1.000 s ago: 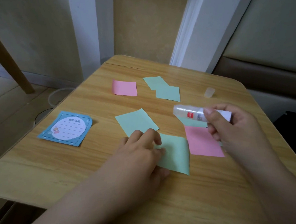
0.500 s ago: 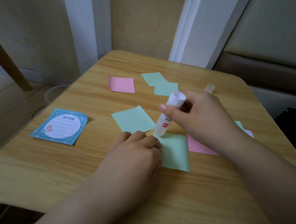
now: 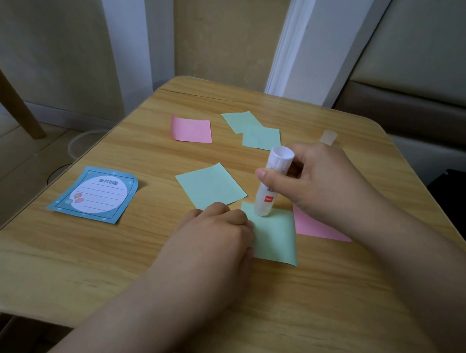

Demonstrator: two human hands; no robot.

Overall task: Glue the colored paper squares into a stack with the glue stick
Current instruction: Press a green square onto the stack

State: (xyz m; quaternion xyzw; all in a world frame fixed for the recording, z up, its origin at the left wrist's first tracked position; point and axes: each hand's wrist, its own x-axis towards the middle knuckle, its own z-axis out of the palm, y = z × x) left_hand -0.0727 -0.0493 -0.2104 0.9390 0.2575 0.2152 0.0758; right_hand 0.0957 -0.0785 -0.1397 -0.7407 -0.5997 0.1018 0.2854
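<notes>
My right hand grips a white glue stick, nearly upright, with its tip pressed onto the far edge of a green paper square. My left hand lies on that square's left edge, fingers curled, pinning it to the table. A pink square lies partly under my right wrist. Another green square lies just beyond my left hand. Farther back sit a pink square and two overlapping green squares.
The wooden table has a blue note card at the left. The clear glue cap lies at the back right. Beyond the table are a wall, a white door frame and a wooden leg at the far left.
My right hand swung the glue stick from lying sideways in the air to upright, and set its tip on the green square. My left hand stayed on the square.
</notes>
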